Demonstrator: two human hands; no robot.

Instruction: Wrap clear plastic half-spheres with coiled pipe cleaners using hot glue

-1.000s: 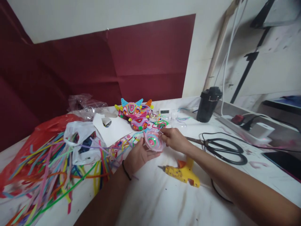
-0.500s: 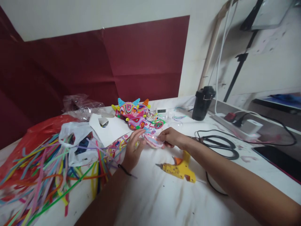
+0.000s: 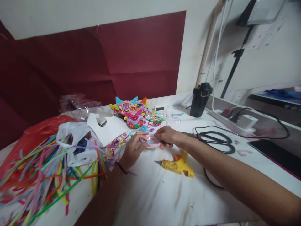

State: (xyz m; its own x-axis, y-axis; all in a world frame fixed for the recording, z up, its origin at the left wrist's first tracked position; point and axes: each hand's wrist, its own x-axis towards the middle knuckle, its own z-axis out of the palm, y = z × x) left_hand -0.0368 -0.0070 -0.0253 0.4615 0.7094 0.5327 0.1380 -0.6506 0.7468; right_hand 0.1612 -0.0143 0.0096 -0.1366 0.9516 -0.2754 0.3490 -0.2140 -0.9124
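Between my two hands is a shallow, see-through round shell (image 3: 152,143) with a pink rim, its hollow side facing up. My left hand (image 3: 134,147) grips its left edge with fingers and thumb. On the opposite edge, my right hand (image 3: 167,137) has its fingers curled in a pinch. A yellow hot glue gun (image 3: 176,165) lies on its side just nearer to me, nozzle to the left. Behind the shell sit colourful pipe-cleaner animal heads (image 3: 128,108) with blue and orange horns. Black-handled scissors (image 3: 215,139) lie right of my right hand, partly hidden by my forearm.
Loose pipe cleaners (image 3: 44,175) spread over the left side, around a white plastic bag (image 3: 70,131) and a red bag (image 3: 39,128). A black bottle (image 3: 200,100), a power strip (image 3: 235,122) and a phone (image 3: 277,155) are on the right. A small digital display (image 3: 159,109) stands at the back.
The shell has turned from tilted to nearly level, its pink rim now showing as an oval. Both hands remain at its edges. The whole view has shifted slightly.
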